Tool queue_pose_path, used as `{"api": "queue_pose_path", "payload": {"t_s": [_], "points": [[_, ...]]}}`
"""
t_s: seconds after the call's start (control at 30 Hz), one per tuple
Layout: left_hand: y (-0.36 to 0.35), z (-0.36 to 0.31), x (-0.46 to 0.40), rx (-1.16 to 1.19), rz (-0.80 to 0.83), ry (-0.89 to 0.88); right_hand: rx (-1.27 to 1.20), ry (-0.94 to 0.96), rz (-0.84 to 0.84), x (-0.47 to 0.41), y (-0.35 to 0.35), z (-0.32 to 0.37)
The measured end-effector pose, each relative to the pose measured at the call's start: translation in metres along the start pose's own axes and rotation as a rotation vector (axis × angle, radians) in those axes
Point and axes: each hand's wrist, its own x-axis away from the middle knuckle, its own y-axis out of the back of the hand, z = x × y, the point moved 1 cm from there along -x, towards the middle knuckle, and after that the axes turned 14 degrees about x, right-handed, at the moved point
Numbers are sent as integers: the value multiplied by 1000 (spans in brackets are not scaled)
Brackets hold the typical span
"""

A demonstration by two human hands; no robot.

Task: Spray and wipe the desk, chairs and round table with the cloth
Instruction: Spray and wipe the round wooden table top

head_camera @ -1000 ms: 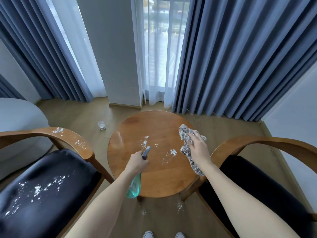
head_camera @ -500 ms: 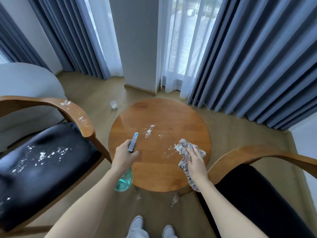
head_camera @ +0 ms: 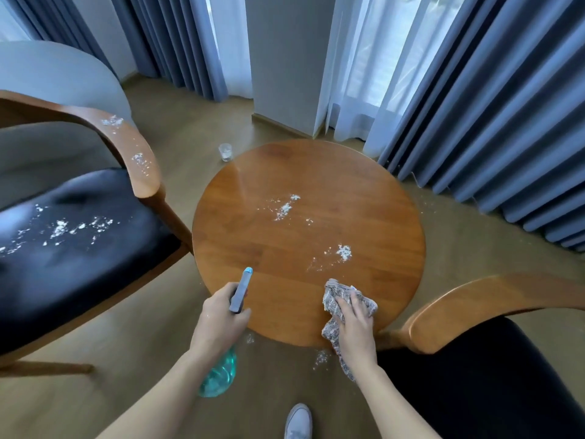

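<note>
The right hand (head_camera: 354, 321) is pressing the cloth (head_camera: 342, 299) onto the near edge of the tabletop (head_camera: 364, 191), having dragged it back from the far right side over the last second; fingers are lying spread over the bunched fabric, the thumb tucked against it, and a tail of cloth is hanging off the rim. The left hand (head_camera: 221, 321) is gripping the spray bottle (head_camera: 221, 372) by its neck, nozzle pointing out over the wood, as before. That pull has not cleared much: two patches of white crumbs (head_camera: 343, 251) are still lying on the tabletop, one mid-surface and one just beyond the cloth, so the wiping here seems barely begun. Some crumbs are lying on the floor (head_camera: 474, 242) below the near rim. The left chair (head_camera: 79, 232) is carrying white debris on its black seat and wooden arm; the right chair (head_camera: 474, 296) is showing none that I can make out. A small glass (head_camera: 225, 152) is standing on the floor beyond the table. Blue curtains (head_camera: 490, 106) and sheers are hanging behind.
</note>
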Motion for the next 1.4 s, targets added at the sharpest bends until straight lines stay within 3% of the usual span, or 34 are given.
{"api": "queue_pose_path", "payload": {"t_s": [0.2,0.57,1.07,1.4], "points": [[-4,37,-8,13,-19,12,161,26,-216,-8,-39,11],[27,92,-14,-2,-88,26,140,247,-300,-17,-71,95],[94,106,-37,1,-255,-12,223,417,-154,-45,-73,228],[77,100,-37,-19,-225,-31,213,446,-167,-38,-67,199]]}}
